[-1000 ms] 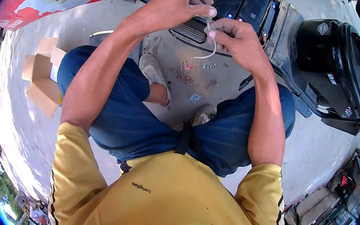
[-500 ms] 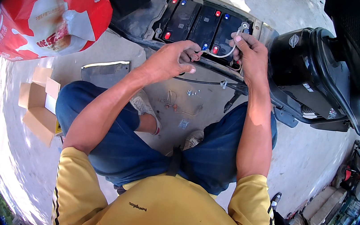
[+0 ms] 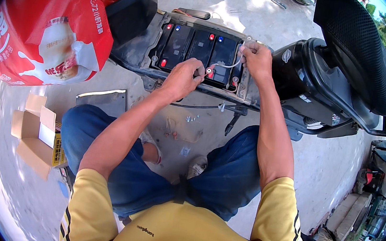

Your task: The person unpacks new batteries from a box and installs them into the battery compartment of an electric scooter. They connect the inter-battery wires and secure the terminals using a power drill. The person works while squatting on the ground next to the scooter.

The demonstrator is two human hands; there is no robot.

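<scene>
A short pale battery cable (image 3: 229, 66) runs between my hands, over black batteries (image 3: 201, 45) with red and blue terminals, set in the floor well of an electric scooter. My right hand (image 3: 257, 61) pinches the cable's far end between thumb and fingers at the right edge of the batteries. Closed at the near side, my left hand (image 3: 186, 77) has its fingertips at the cable's other end. A round metal ring terminal (image 3: 209, 71) with a reddish sleeve shows there, beside a red battery terminal. The left fingers partly hide their grip.
A red printed bag (image 3: 53, 41) hangs at the left beside a black front basket (image 3: 131, 12). The scooter's black seat (image 3: 360, 54) rises at the right. On the ground lie an open cardboard box (image 3: 36, 142), small screws (image 3: 192, 118) and loose wires (image 3: 175, 130).
My left fingers have closed from a looser, spread pose, and the ring terminal now shows at their tips. The right hand keeps its pinch on the cable. The whole view has shifted slightly.
</scene>
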